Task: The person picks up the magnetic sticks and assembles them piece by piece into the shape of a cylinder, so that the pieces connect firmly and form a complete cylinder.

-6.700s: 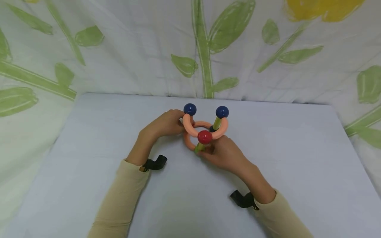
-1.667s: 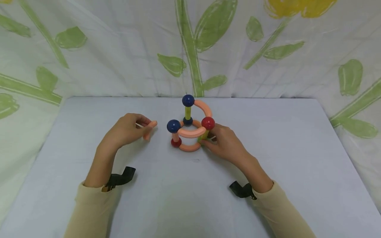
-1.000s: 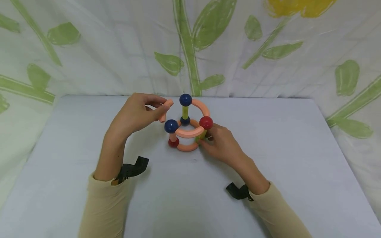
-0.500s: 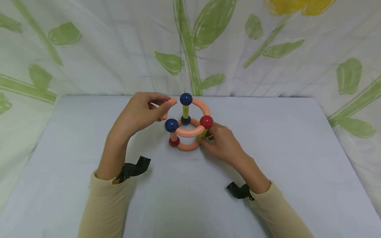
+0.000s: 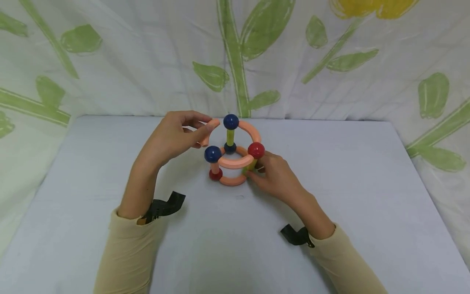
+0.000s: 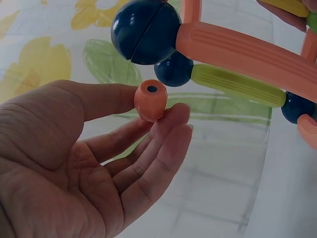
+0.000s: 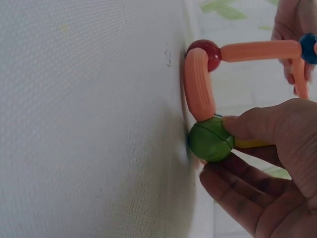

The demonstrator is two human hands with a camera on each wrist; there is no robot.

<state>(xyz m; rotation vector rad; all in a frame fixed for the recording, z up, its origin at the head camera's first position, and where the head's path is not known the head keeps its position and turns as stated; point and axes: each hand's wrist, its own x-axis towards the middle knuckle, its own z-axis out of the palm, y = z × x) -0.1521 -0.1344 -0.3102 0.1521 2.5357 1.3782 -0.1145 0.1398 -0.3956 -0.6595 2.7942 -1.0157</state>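
In the head view, a two-level frame of magnetic rods and balls stands on the table. Its upper level has a near blue ball (image 5: 212,154), a far blue ball (image 5: 231,121) and a red ball (image 5: 256,150), linked by curved orange rods (image 5: 236,164). My left hand (image 5: 170,136) pinches a loose curved orange rod (image 6: 150,105) between thumb and fingers, left of the far blue ball and apart from it. Low on the frame's right side, my right hand (image 5: 277,175) grips a green ball (image 7: 210,139) at the foot of a yellow upright rod, mostly hidden by the fingers.
The white tabletop (image 5: 227,237) runs back to a hanging cloth (image 5: 158,61) painted with green leaves. A lower red ball (image 5: 215,174) and a lower dark blue ball (image 5: 230,148) rest at the frame's base. Black cameras sit on both wrists.
The frame has been turned since the oldest frame. My left hand left it, appeared at the left holding the loose curved rod, then moved up beside the far blue ball. My right hand stays low on the frame.
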